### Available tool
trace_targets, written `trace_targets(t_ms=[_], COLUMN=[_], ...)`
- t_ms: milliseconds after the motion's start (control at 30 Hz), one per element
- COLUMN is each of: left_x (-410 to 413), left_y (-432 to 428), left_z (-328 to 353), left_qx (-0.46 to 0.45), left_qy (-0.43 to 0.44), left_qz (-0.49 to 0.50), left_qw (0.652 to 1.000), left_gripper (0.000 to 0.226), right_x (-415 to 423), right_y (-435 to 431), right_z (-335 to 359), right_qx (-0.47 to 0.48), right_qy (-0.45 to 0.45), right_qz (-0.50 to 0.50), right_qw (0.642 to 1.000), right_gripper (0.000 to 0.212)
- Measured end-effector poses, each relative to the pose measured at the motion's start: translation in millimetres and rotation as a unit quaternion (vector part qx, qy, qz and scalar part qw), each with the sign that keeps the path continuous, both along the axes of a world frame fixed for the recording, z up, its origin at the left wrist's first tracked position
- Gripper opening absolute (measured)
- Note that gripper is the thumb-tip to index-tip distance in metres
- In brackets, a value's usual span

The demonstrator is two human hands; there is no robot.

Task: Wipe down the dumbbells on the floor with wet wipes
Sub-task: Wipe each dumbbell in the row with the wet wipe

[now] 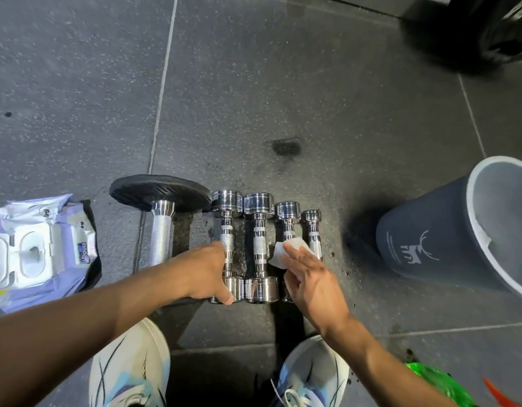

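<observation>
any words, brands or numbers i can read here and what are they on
On the wipes pack: a blue logo word, sideways and blurred, not readable.
On the bin: a white deer sign with small print beside it, too small to read.
On the dumbbells: no numbers or marks show.

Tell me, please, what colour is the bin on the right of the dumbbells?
The bin is dark blue-grey with a white deer logo, seen in the head view.

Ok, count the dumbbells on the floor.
5, side by side: a black-plated one leftmost, then four chrome ones rightward: first, second, third, fourth. None seems hidden.
</observation>
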State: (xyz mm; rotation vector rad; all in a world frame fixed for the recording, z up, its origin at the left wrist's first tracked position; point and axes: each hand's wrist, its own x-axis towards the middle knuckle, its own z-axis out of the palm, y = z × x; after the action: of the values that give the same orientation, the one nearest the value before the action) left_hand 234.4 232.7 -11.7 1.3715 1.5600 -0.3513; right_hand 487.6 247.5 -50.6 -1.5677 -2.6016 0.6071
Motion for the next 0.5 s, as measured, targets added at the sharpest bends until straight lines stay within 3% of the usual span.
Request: trace_targets(t_ms=[200, 267, 500], left_x=[-1, -1, -1], left_y=[0, 0, -1], left_z=[0, 0, 2], left_qx=[-0.005, -0.007, -0.006], left_qy=[0.004, 0.006, 0.005], left_qz=[0.003, 0.004, 0.009], left_qw=[1.0, 1.0, 1.0], left_gripper=[0.085, 0.088, 0.088], right_x=[-8, -12, -7], right_y=[22, 29, 16], right_z=[-7, -14, -4], right_qx=[-0.012, 0.012, -0.051], right_qy=[0.066, 0.066, 0.07], right_qz=[0.001, 0.004, -0.026], right_qw=[0.998, 0.998, 0.996], right_gripper=[0.042, 0.041, 0.037])
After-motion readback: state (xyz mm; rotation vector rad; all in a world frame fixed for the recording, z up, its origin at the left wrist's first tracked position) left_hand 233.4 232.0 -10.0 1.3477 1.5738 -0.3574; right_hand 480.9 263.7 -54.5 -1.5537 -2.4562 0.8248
